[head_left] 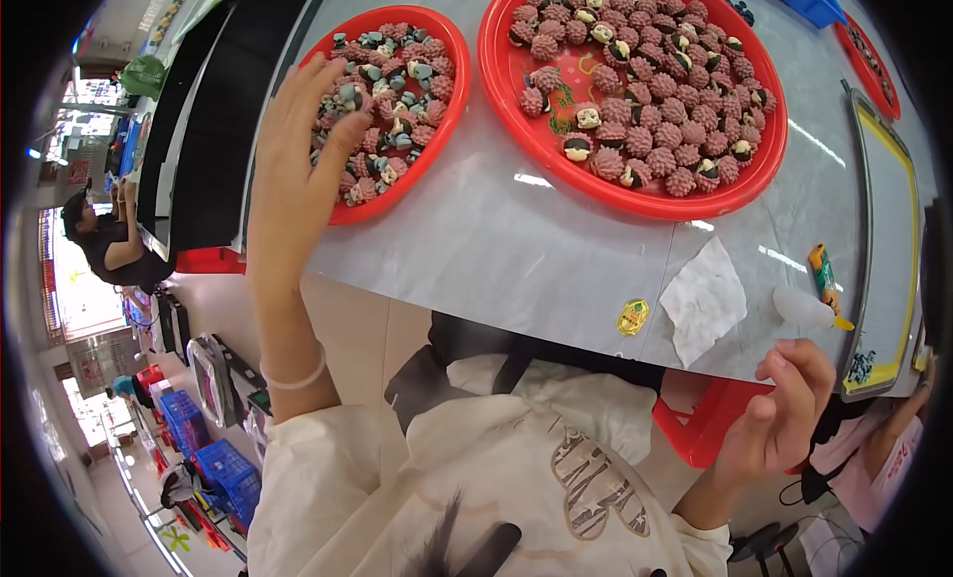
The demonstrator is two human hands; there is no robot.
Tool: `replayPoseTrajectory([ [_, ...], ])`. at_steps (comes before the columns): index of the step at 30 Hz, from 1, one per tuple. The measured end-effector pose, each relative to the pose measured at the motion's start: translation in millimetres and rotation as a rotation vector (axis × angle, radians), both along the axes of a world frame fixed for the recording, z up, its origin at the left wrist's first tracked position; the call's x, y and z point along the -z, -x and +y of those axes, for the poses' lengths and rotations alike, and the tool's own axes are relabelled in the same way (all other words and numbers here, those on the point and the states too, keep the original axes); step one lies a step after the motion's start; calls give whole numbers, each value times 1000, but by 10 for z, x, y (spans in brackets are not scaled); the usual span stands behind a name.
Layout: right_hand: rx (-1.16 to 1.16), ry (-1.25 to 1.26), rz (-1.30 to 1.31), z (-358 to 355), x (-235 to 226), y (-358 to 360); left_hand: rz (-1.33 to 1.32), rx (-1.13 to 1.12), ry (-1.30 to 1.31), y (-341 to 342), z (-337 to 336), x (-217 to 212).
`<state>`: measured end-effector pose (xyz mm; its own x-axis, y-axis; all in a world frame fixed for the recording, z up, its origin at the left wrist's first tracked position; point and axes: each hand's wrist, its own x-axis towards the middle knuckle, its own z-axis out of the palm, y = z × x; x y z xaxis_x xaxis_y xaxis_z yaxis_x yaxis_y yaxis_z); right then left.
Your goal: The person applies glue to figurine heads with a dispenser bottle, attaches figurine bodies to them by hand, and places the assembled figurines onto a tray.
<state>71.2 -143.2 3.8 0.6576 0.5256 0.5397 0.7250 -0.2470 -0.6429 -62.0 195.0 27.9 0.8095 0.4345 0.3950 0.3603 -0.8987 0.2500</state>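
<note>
My left hand (303, 140) reaches over the smaller red tray (460, 85) at the left, thumb and fingers apart. Small pink spiky figures with grey-blue parts (397, 130) fill that tray. One piece shows in the gap between thumb and fingers; whether it is touched is unclear. My right hand (779, 408) hovers off the table's front edge at the right, its fingers loosely bent and apart, nothing visible in them. Nearest to it lies a white squeeze bottle (800, 307) with a yellow tip. A larger round red tray (635, 202) holds many pink spiky figures (685, 110) with cream and black undersides.
On the grey table (496, 269) lie a crumpled white tissue (707, 297), a gold oval sticker (632, 317) and an orange-green tube (822, 269). A yellow-edged framed tray (879, 229) stands at the right, near another person's arm (898, 418). A red stool (700, 428) sits below.
</note>
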Motion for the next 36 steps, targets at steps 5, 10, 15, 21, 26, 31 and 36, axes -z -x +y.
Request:
replayPoseTrajectory([
  [5, -86, -53, 149, 111, 25, 56, 83, -69, 88, -194, 135, 196],
  [10, -39, -24, 195, 75, -16, 60, 128, 80, 10, -182, 82, 146],
  [15, -10, -6, 166, -31, 9, -6, 255, -113, 12, -231, -88, -28],
  [21, 23, -1, 163, -112, -8, -55, 415, -137, 88, -576, -236, -528],
  [26, 22, -41, 175, -159, -11, -58, 210, 412, 62, -1546, -416, -221],
  [31, -10, -48, 186, -266, -2, -69, 115, 392, -169, -1763, -530, 175],
  [36, 68, -24, 219, -379, 35, -123, 197, 594, 173, -1690, -456, 90],
])
